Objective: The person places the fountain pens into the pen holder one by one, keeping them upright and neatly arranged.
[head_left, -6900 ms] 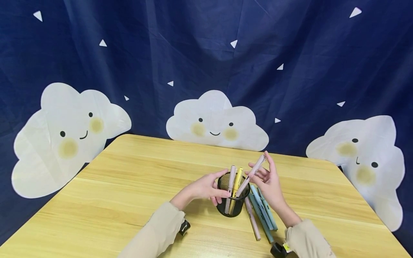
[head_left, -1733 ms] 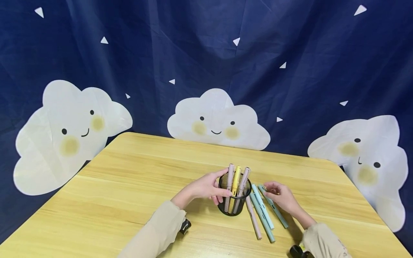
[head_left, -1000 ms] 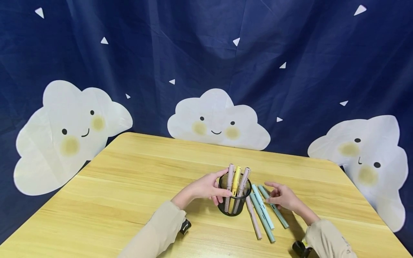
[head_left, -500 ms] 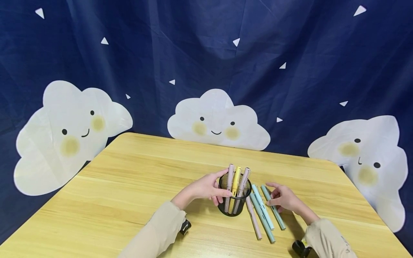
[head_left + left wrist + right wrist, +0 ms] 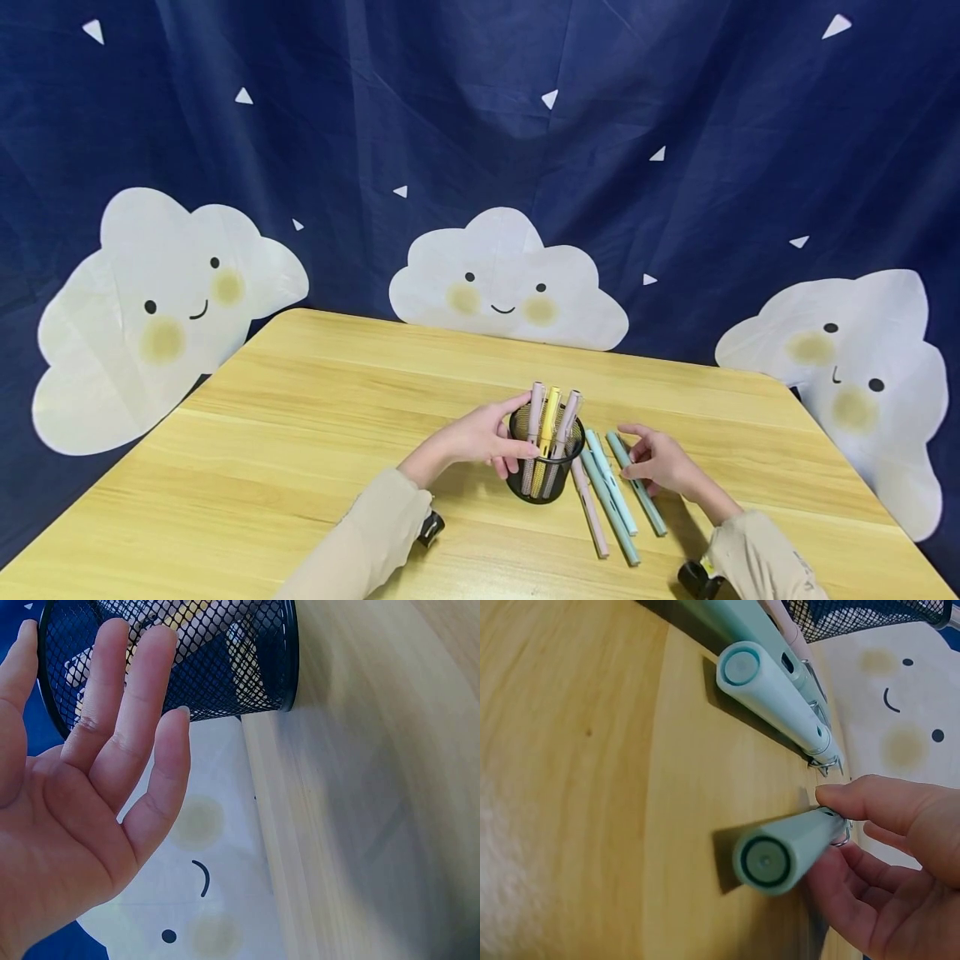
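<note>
My left hand (image 5: 472,435) holds a black mesh pen holder (image 5: 542,483) by its left side, thumb at the front and index finger at the far rim. In the left wrist view its other fingers (image 5: 142,712) lie fairly straight along the mesh. Two lilac pens (image 5: 536,412) and a yellow pen (image 5: 551,414) stand in the holder, caps above the rim. Right of it, my right hand (image 5: 666,462) pinches a grey-green pen (image 5: 652,510) near its clip end between thumb and fingers. The right wrist view shows this pen (image 5: 787,844) low over the table.
Between holder and right hand lie a light blue pen (image 5: 617,492), a teal pen (image 5: 611,510) and a pink pen (image 5: 590,512), side by side on the wooden table (image 5: 337,400). Behind the table hangs a dark blue curtain (image 5: 480,108) with white clouds.
The lilac pen held earlier by the right hand now stands in the holder. That hand has moved to the grey-green pen, shifted it right of the others and gripped it. Left hand stays put.
</note>
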Motion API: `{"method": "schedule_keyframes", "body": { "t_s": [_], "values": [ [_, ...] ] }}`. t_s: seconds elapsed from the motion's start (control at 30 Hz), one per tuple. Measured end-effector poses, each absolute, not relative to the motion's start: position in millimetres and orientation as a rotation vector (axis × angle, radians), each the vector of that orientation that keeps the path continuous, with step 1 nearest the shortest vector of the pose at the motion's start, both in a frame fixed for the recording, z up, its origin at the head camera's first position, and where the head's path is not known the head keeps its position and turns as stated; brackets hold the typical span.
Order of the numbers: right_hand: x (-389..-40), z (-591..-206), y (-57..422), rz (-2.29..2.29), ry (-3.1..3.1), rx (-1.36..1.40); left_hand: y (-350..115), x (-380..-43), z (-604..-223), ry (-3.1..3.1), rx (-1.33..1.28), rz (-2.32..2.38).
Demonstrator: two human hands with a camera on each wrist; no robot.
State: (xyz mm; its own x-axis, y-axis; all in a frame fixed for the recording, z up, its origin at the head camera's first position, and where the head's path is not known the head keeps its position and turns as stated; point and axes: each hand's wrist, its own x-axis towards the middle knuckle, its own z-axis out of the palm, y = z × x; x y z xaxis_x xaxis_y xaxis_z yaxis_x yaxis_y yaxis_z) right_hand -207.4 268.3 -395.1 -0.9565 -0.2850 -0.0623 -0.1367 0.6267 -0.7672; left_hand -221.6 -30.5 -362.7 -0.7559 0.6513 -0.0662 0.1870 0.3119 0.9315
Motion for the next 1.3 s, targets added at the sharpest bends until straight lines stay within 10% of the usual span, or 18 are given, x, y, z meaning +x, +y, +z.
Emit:
{"method": "schedule_keyframes", "body": {
  "t_s": [1.3],
  "values": [
    [-200.3,-391.6,265.1,-1.296,2.784,-0.122,-30.8,-219.7,-359.8,2.133,0.743,1.440]
  ]
}}
